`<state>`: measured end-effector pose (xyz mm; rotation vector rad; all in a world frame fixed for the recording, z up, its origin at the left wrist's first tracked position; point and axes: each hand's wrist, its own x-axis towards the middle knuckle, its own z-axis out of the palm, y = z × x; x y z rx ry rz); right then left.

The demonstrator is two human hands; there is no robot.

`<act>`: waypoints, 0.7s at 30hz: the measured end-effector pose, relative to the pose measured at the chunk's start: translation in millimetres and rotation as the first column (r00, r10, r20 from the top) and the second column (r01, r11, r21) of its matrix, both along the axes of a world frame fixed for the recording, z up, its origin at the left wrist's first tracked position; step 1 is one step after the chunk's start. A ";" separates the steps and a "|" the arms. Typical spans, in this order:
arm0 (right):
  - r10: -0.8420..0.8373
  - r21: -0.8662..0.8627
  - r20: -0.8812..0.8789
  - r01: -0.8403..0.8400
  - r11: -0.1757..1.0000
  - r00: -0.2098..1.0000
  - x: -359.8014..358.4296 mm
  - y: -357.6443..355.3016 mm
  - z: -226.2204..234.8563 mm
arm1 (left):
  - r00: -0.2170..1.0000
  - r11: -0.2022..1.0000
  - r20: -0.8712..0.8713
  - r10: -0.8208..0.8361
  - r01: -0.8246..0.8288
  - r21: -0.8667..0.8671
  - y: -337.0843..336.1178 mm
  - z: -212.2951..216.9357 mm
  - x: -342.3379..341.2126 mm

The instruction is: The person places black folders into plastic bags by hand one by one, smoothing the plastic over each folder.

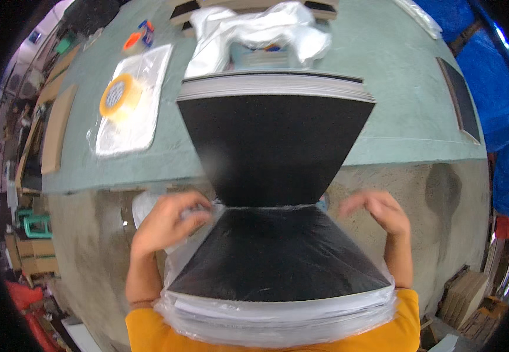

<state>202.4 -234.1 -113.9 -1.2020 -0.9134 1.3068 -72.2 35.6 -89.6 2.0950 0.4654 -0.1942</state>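
A thick stack of black sheets (275, 149) reaches from the green table toward me. Its near half sits inside a clear plastic bag (278, 325) that bunches against my orange shirt. My left hand (169, 220) grips the bag's mouth at the stack's left edge. On the stack's right side, my right hand (380, 211) hovers with curled fingers; it looks close to the bag's edge, and I cannot tell whether it touches.
A roll of yellow tape (116, 97) lies on flat clear bags (128, 105) at the left of the green table (395, 88). Crumpled white plastic (254, 29) sits behind the stack. A dark panel (460, 100) lies at the right, blue cloth (501, 88) beyond.
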 end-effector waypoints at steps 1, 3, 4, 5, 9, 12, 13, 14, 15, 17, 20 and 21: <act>0.333 0.212 -0.071 -0.312 0.926 0.940 -11.5 5.3 8.1 | 0.981 0.970 0.066 -0.181 0.190 -0.155 -11.2 38.8 10.0; 0.708 0.307 0.113 -0.702 0.643 0.697 -47.8 29.0 12.3 | 0.790 0.671 0.342 -0.509 0.613 -0.417 -43.1 31.6 11.4; 0.742 0.155 0.262 -0.786 0.598 0.617 -62.8 30.7 5.0 | 0.822 0.713 0.311 -0.478 0.569 -0.409 -57.7 10.5 14.7; 0.759 -0.043 0.257 -0.777 0.628 0.599 -70.9 30.3 -25.2 | 0.879 0.797 0.198 -0.433 0.476 -0.372 -65.6 -19.3 15.4; 0.554 -0.500 0.530 -0.292 0.816 0.642 -48.4 10.7 -162.1 | 0.997 0.996 0.007 -0.083 0.082 0.043 -57.7 -173.3 -1.3; 0.680 -0.574 0.466 -0.392 0.719 0.566 -41.2 50.3 -124.5 | 0.978 0.991 0.173 -0.119 0.129 -0.046 -51.5 -146.3 42.1; 0.621 -0.461 0.503 -0.421 0.781 0.601 -45.4 68.6 -102.7 | 0.941 0.997 0.331 -0.071 0.077 -0.006 -56.8 -120.0 62.5; 0.555 -0.342 0.532 -0.437 0.832 0.640 -50.5 85.0 -82.8 | 0.875 0.999 0.483 -0.032 0.022 0.025 -60.4 -89.7 83.5; 0.424 -0.196 0.459 -0.376 0.906 0.781 -53.9 95.1 -73.9 | 0.751 0.992 0.659 -0.036 -0.054 0.116 -56.2 -70.5 97.8; 0.052 0.025 -0.092 -0.050 0.998 0.994 -68.1 115.2 -35.5 | 0.645 0.981 0.753 0.131 -0.193 -0.005 -38.8 -28.5 110.4; 0.240 -0.060 0.053 -0.237 0.970 0.969 -37.7 102.5 -15.1 | 0.673 0.783 0.451 0.586 -0.328 -0.528 3.4 30.2 93.3; 0.274 -0.004 0.126 -0.276 0.961 0.953 -30.0 98.0 -17.5 | 0.649 0.783 0.460 0.605 -0.382 -0.491 10.3 31.1 87.9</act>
